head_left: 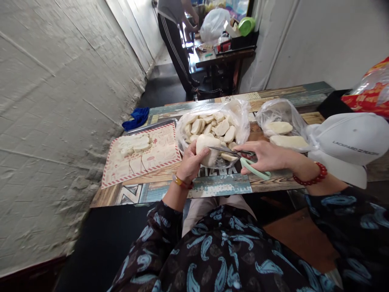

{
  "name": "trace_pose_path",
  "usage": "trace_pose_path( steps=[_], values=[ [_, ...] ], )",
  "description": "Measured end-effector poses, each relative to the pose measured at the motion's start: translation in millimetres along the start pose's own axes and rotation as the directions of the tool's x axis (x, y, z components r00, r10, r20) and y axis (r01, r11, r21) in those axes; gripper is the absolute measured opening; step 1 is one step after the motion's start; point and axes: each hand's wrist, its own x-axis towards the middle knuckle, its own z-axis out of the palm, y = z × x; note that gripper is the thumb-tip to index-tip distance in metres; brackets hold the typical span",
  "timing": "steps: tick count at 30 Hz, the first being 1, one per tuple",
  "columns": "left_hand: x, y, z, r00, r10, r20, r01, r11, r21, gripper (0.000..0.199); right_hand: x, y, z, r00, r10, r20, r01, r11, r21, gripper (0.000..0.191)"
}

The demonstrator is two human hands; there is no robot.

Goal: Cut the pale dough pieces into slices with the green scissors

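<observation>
My left hand [192, 163] grips a pale, rounded piece of food [208, 149] above the near edge of an open plastic bag [243, 121]. Inside the bag lie several cut pale slices [222, 127]. My right hand [263, 156] is closed on scissors [255, 168] with light green handles, and their blades reach left to the food piece. To the right, a second clear bag [281, 106] holds a long pale piece [279, 127], with another long piece [289, 142] in front of it.
At left, a patterned paper sheet [161, 156] carries pale pieces [133, 145] over a metal tray. A blue cloth [135, 118] lies behind it. A white cap [349, 140] sits at right, near a red package [372, 97]. A person [174, 36] stands by a further table [225, 56].
</observation>
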Motion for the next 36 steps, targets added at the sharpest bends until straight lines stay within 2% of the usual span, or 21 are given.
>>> trace_pose_path(
  steps=[6,13,21,28,31,36],
  values=[
    [0,3,2.9,1.0,-0.029,0.002,0.029,0.999,0.03,0.056,1,2,2,0.999,-0.037,-0.036,0.037,0.999,0.004,0.071],
    [1,6,3.0,0.997,-0.069,0.016,0.068,0.997,0.048,0.058,4,3,2,0.999,0.048,0.011,-0.048,0.995,0.082,0.058],
    [3,8,0.6,0.996,-0.071,0.057,0.068,0.996,0.053,0.055,0,5,10,0.997,0.002,-0.076,0.004,0.997,0.078,0.046],
    [4,9,-3.4,0.99,-0.111,0.085,0.115,0.992,-0.044,0.058,0,9,23,0.987,0.005,-0.159,0.004,0.999,0.053,0.045],
    [4,10,-4.6,0.992,-0.095,0.079,0.102,0.991,-0.09,0.06,-2,7,22,0.988,0.021,-0.151,-0.013,0.999,0.049,0.046],
    [1,11,-3.8,0.988,-0.112,0.102,0.118,0.991,-0.058,0.056,-4,0,16,0.993,0.061,-0.105,-0.059,0.998,0.019,0.057]
  ],
)
